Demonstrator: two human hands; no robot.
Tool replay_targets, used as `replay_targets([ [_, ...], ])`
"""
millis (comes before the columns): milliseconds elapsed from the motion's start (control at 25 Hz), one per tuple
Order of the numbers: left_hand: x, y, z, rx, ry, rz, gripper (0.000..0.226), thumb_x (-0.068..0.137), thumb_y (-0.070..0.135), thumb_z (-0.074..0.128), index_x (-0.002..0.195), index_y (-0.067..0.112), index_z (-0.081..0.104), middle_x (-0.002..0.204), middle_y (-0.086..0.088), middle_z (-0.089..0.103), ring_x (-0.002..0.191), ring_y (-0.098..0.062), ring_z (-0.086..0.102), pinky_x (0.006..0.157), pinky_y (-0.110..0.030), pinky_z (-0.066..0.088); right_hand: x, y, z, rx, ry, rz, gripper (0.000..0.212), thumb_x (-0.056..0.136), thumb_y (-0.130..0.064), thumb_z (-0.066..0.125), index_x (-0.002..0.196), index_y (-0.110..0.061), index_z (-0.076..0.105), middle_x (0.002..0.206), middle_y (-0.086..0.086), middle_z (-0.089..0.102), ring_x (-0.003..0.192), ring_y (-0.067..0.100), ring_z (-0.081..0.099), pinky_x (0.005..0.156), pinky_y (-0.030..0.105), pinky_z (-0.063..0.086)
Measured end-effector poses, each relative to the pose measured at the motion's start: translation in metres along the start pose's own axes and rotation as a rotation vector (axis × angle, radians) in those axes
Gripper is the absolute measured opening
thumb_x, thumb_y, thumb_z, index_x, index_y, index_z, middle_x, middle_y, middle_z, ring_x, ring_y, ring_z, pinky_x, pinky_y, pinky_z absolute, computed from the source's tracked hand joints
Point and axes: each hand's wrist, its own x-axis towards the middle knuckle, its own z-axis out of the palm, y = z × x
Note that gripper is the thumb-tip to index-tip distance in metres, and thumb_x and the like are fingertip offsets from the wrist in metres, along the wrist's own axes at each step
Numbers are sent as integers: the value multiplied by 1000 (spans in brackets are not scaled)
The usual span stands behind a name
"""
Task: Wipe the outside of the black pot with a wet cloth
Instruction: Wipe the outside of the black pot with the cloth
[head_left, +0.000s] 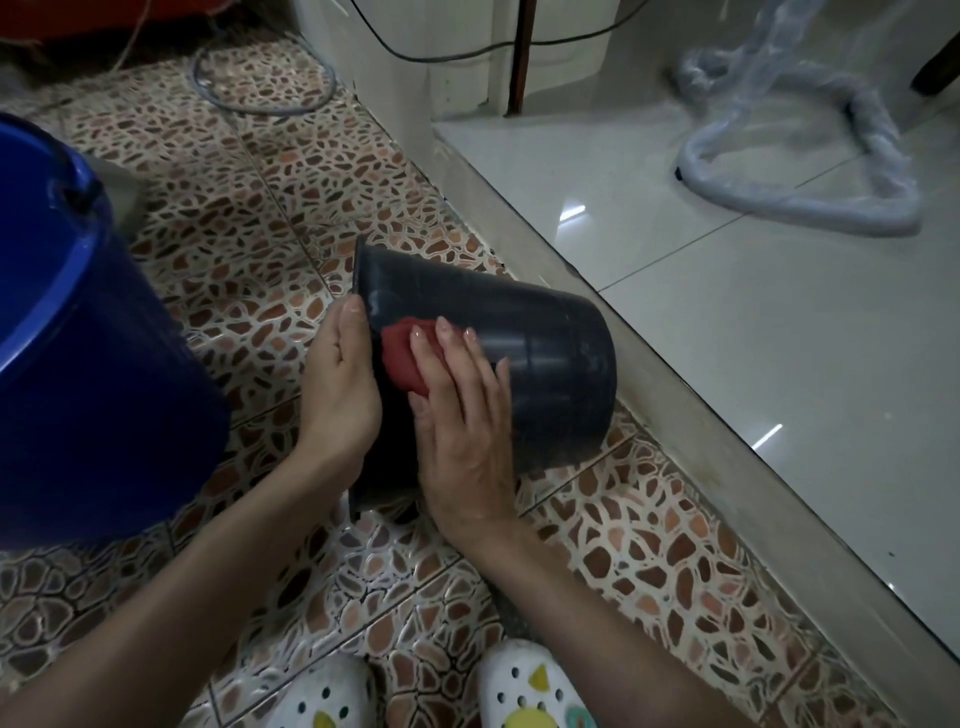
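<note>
Clogs (415, 691): white, nearest, on pebble-patterned floor.
Left hand (340, 384): fingers curled over rim, steadying black pot (519, 353), tipped sideways above floor.
Right hand (462, 415): fingers straight, pressing red cloth (402, 358) on wall.
Handling: probably light, thin plastic, slippery wet; the rim looks the surest hold.

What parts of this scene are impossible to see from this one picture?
All head view:
- black pot inside: its mouth faces away.
- red cloth: mostly under the right hand.
- left hand fingers: behind the pot's rim.
- blue bucket contents: cut off by the left edge.
</note>
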Motion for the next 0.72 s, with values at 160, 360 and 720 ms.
replay_targets([
  [160,4,2,-2,-4,-18,-20,35,109,35,27,96,21,57,89,11,59,67,15,55,65,-7,45,0,49,-4,-139,128,150,49,106,-33,25,149,-13,35,157,6,35,149,22,23,122,50,12],
  [360,8,4,0,-55,-30,9,28,107,35,36,94,30,61,94,11,65,82,3,61,80,-26,51,3,105,-36,-7,161,445,47,105,-33,28,151,-21,31,155,1,29,143,17,28,115,48,33],
  [720,70,60,-31,285,-489,299,17,87,22,74,102,25,69,95,11,73,91,-5,71,86,-32,57,35,109,-70,132,71,468,36,105,-22,39,138,-21,51,131,-4,55,118,10,50,98,22,39],
])
